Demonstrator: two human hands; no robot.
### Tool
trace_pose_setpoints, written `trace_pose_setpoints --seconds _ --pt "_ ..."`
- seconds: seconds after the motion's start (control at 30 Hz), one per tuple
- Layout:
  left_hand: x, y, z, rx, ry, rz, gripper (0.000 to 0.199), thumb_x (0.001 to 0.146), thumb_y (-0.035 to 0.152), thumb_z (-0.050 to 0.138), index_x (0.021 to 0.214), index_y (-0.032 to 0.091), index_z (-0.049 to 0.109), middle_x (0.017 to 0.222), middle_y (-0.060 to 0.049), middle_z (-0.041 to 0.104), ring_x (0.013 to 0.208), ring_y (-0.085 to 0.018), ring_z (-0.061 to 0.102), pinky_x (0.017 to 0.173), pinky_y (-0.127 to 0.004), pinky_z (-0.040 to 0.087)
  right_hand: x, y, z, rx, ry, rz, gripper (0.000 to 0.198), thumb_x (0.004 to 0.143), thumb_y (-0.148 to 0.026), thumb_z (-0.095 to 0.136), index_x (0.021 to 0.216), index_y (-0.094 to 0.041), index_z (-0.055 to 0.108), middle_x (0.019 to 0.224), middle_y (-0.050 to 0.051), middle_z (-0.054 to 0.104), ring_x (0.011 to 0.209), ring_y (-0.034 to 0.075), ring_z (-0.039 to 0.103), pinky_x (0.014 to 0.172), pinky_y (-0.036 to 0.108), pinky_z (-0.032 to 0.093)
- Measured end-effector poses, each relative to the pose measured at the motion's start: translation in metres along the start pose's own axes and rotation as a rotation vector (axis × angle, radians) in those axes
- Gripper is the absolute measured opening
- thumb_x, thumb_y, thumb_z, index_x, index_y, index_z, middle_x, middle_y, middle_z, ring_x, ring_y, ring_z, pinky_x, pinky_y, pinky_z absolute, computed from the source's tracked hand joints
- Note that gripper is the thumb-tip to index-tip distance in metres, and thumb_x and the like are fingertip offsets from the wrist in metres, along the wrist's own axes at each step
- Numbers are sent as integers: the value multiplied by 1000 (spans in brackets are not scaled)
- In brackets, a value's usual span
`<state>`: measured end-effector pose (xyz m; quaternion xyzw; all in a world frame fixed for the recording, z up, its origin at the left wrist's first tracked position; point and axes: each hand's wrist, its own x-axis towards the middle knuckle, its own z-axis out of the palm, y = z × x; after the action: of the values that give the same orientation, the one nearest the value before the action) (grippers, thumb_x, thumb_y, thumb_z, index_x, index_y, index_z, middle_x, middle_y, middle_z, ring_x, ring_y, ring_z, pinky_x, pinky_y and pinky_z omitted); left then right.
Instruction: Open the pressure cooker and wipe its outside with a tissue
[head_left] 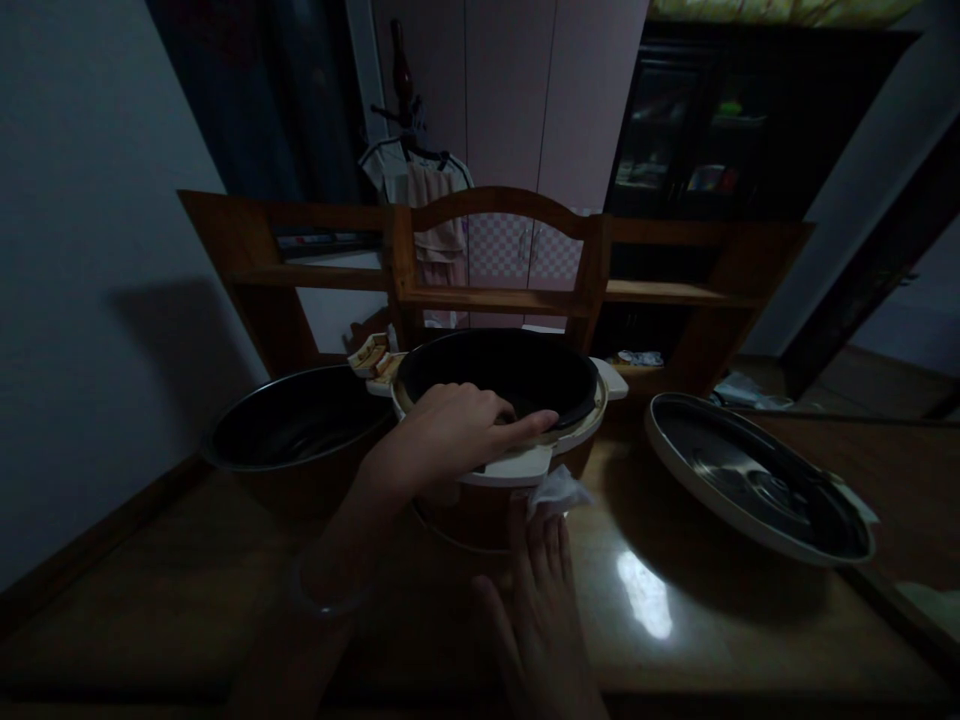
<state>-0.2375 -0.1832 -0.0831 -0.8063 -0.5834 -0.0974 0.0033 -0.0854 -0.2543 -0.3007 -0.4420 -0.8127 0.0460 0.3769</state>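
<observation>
Round brown white-rimmed cooker [517, 468]: could be tipped if pressed by left hand [457, 425], crumpled white tissue [559, 492] being touched by right hand [540, 590]; grips indiscernible.

The left forearm [352, 545] slants up to a left hand [461, 425] held back-uppermost, fingertips hidden and left thumb [529, 430] pointing right, while the right hand [546, 615], lower and nearer the body, has fingers [541, 560] extended forward, right thumb [495, 612] spread leftward.
</observation>
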Motion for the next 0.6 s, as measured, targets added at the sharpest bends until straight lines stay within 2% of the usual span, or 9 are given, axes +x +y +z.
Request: trace_pose_setpoints --seconds 0.07,0.17,0.27,0.33,0.43,0.5,0.6 --pt "0 0 1 4 6 2 85 90 80 13 103 30 79 77 -6 75 75 -26 69 61 -33 31 5 5 -8 34 8 36 77 104 -44 47 163 -30 -1 168 9 9 153 41 2 113 74 29" --pt "1 0 2 9 12 5 87 90 81 11 103 29 79 80 -7 76 78 -27 70 62 -34 31 18 10 -25 192 32 172 74 105 -45 44 163 -32 0 169 4 -1 154 36 -4 119 70 20" --pt "0 -1 2 26 17 8 88 90 81 11 103 27 80 84 -8 77 81 -28 71 63 -34 33 37 17 -41 423 84 326 73 106 -49 40 163 -31 -2 169 2 -6 155 29 -4 124 62 11" --pt "0 -1 2 33 13 16 89 90 80 10 103 27 80 84 -9 77 80 -28 71 63 -34 33 49 19 -48 517 138 375 72 106 -52 39 163 -31 0 169 1 -4 155 27 -3 125 59 7" --pt "0 -2 2 40 8 20 91 90 81 8 106 26 79 85 -10 77 82 -28 71 63 -34 36 55 13 -48 550 191 367 72 105 -54 37 163 -31 2 169 0 -3 155 25 -4 125 58 6" --pt "1 -2 2 45 2 19 92 89 81 8 109 26 78 89 -11 77 84 -29 71 65 -34 38 50 2 -42 535 190 342 73 105 -54 37 163 -30 -2 169 1 -4 155 26 -3 125 59 9" --pt "2 -1 3 53 -10 12 92 89 81 7 111 26 78 92 -11 78 85 -29 72 66 -34 39 33 -16 -27 392 156 274 76 105 -52 37 163 -26 -6 169 6 -6 155 31 -6 122 64 14"
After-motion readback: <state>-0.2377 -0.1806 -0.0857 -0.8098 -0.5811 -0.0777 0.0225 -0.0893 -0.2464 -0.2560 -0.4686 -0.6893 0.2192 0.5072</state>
